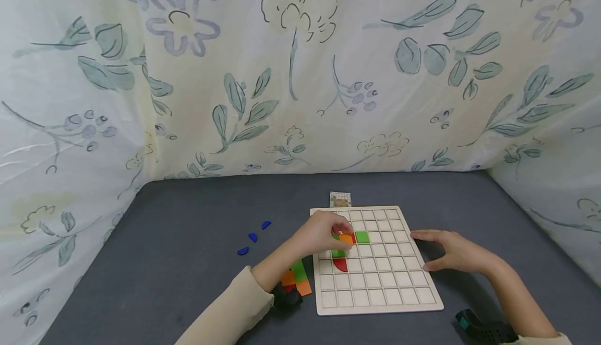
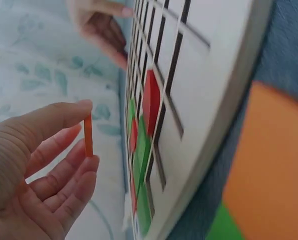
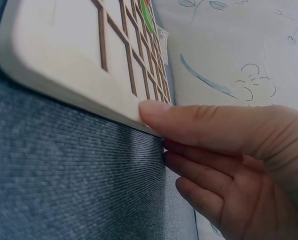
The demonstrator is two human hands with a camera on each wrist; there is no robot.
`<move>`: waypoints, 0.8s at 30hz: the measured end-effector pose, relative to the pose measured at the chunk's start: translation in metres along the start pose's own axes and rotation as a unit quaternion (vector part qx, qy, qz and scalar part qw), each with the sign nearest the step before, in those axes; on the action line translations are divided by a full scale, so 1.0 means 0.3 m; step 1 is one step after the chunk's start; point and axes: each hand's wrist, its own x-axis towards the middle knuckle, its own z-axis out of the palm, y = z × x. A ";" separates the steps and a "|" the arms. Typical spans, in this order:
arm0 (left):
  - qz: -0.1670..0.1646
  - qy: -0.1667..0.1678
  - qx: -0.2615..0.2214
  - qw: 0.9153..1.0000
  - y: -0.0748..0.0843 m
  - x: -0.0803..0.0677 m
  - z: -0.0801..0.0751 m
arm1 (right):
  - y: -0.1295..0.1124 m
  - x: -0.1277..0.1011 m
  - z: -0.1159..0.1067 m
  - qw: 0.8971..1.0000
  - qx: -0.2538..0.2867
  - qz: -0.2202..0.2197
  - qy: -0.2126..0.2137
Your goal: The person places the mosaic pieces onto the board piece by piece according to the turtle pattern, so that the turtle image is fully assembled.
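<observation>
Pinching small orange square tile [image 1: 346,238], left hand [image 1: 324,234] hovers over far-left cells of pale wooden grid board [image 1: 399,303] on grey table [image 1: 188,219]; green tile [image 1: 362,237] just right of it, red half-round piece [image 1: 340,265] nearer. Right hand [image 1: 453,251] rests relaxed against board's right edge. Blue pieces [image 1: 253,237] lie left.

Left wrist view: orange tile [image 2: 88,135] held edge-on between thumb and fingertips [image 2: 86,167], apart from board [image 2: 209,100].

Right wrist view: right hand [image 3: 239,155] fingers straight, thumb touching board's rim [image 3: 64,75].

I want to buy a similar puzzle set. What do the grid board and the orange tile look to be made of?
Grid board: seemingly pale unfinished wood, matte, with dark, possibly laser-cut grid lines. Orange tile, pinched by the left hand: thin, smooth and slightly translucent, probably acrylic or plastic.
</observation>
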 end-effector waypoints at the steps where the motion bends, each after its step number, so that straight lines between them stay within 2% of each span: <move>1: 0.001 -0.004 0.005 1.000 0.006 0.008 0.010 | 0.000 0.000 -0.001 1.000 0.001 0.001 0.000; 5: -0.007 -0.010 0.021 1.000 0.016 0.021 0.043 | -0.006 0.002 -0.002 1.000 0.005 0.004 -0.001; 12: -0.010 -0.010 0.044 0.999 0.005 0.031 0.086 | -0.004 0.003 -0.003 1.000 0.003 0.000 0.003; 24: 0.007 -0.013 0.089 0.996 0.002 0.029 0.097 | -0.004 0.000 -0.003 1.000 -0.002 0.000 0.005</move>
